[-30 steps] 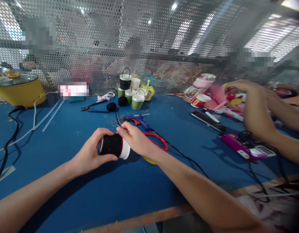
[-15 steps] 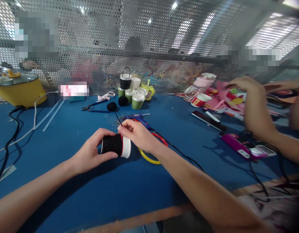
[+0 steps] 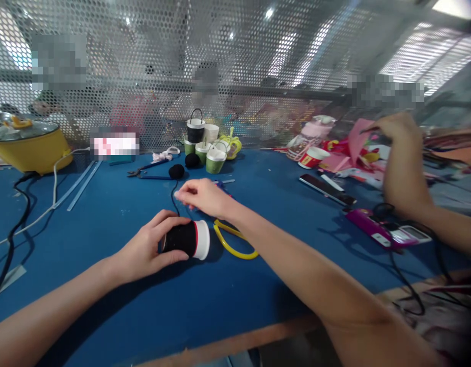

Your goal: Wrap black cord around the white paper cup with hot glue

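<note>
My left hand is closed round a paper cup that lies on its side, white rim to the right. Black yarn covers most of its wall, and a red band shows near the rim. My right hand hovers above and beyond the cup, thumb and fingers pinched together. Beside its fingertips passes a black strand, running from a black yarn ball down behind my left hand. I cannot make out whether the fingers grip it. A blue glue gun is mostly hidden behind my right hand.
Behind stand small green cups, a black handled cup and a second black yarn ball. Pliers lie left, a yellow ring right of the cup. Further right are a phone, a purple device and another person's arm.
My right hand has moved away from the cup, up and left toward the yarn ball. The cup has shifted slightly toward me, and the strand now hangs in a slack curve.
</note>
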Available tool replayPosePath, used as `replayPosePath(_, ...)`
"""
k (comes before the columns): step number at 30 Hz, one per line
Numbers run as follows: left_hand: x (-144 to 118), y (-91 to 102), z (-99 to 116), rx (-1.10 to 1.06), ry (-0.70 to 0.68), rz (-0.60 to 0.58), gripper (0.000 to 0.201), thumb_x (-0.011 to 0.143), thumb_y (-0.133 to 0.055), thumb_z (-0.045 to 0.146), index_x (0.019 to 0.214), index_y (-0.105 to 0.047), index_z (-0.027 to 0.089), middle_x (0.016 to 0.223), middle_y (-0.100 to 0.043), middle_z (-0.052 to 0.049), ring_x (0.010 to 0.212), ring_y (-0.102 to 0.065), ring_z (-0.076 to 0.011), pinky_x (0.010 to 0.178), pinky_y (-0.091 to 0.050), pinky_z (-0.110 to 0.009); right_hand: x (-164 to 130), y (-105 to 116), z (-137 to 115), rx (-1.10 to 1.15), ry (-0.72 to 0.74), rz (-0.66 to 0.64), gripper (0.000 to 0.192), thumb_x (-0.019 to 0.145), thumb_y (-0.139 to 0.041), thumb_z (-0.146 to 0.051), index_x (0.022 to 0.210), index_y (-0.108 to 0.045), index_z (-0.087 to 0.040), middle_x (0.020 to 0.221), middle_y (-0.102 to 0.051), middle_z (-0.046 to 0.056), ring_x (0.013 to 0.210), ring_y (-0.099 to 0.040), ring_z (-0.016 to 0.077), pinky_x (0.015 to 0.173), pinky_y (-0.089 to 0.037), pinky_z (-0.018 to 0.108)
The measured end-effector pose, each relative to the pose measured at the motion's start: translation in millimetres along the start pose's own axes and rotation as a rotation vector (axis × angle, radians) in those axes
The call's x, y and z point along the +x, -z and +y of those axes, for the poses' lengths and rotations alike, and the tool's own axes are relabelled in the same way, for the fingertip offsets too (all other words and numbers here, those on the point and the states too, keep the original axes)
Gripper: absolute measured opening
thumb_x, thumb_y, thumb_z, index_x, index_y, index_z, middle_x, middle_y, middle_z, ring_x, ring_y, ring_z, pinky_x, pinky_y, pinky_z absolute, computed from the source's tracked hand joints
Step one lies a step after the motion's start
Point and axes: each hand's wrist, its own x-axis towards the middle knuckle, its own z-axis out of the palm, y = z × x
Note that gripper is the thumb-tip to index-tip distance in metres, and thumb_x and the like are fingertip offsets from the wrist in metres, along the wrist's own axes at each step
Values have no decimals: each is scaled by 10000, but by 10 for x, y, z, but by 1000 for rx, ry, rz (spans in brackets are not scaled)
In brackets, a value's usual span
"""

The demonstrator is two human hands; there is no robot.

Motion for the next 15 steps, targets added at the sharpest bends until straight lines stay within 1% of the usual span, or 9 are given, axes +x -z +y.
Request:
replayPosePath(2,7,5,-5,2,16,15,451,789,-584,349,1191,-441,201,1125,-472,-105,1028,-508,-237,886,-448,-380,38,201,78,-181,-71,150,227,845,-430,-311,751,-560,-150,664,-585,23,550,-531,96,541,-404,232)
replayPosePath(3,11,7,-9,0,21,27,448,787,-587,348,1186,-445,201,1127,-473,-105,1030,-507,-238,888,-445,-382,49,315,126,-310,-120,222,247,866,-384,-303,795,-567,-153,712,-606,38,585,-550,103,559,-406,234)
replayPosePath(4,14,7,-14,-4,24,38,445,785,-589,346,1182,-447,200,1127,-476,-105,1031,-506,-239,890,-442,-385,54,425,180,-487,-185,279,256,867,-374,-314,804,-570,-161,736,-617,42,623,-564,114,586,-406,240)
replayPosePath(5,17,6,-18,-9,28,47,442,784,-590,343,1177,-449,199,1123,-479,-104,1032,-506,-238,891,-441,-386,55,521,239,-560,-233,297,240,847,-413,-312,772,-578,-155,736,-618,60,665,-572,144,607,-401,261)
replayPosePath(7,20,3,-26,-15,36,55,437,783,-591,337,1172,-448,199,1119,-487,-103,1031,-507,-233,893,-439,-387,48,640,364,-642,-313,260,165,753,-550,-283,657,-581,-152,660,-608,65,677,-575,186,596,-390,278)
replayPosePath(9,19,1,-32,-8,43,61,437,778,-596,332,1168,-447,200,1121,-493,-101,1031,-510,-230,896,-439,-386,38,649,485,-664,-374,198,120,640,-650,-221,582,-573,-150,593,-592,60,662,-577,207,575,-384,278)
replayPosePath(11,16,2,-36,8,46,74,439,769,-604,329,1161,-451,202,1120,-502,-96,1030,-514,-230,899,-440,-386,33,583,579,-673,-411,176,80,596,-664,-160,600,-587,-139,613,-604,71,682,-584,217,579,-389,274)
replayPosePath(13,14,7,-41,24,45,92,438,762,-610,326,1153,-457,201,1114,-513,-93,1028,-519,-232,900,-443,-389,26,506,623,-662,-426,200,83,618,-631,-136,697,-606,-125,705,-630,96,730,-590,223,594,-399,273)
replayPosePath(15,15,13,-46,37,41,100,443,757,-615,325,1150,-457,198,1110,-518,-95,1028,-520,-236,900,-444,-391,-6,471,599,-628,-428,242,174,657,-597,-146,830,-596,-123,801,-644,105,751,-594,213,589,-410,264)
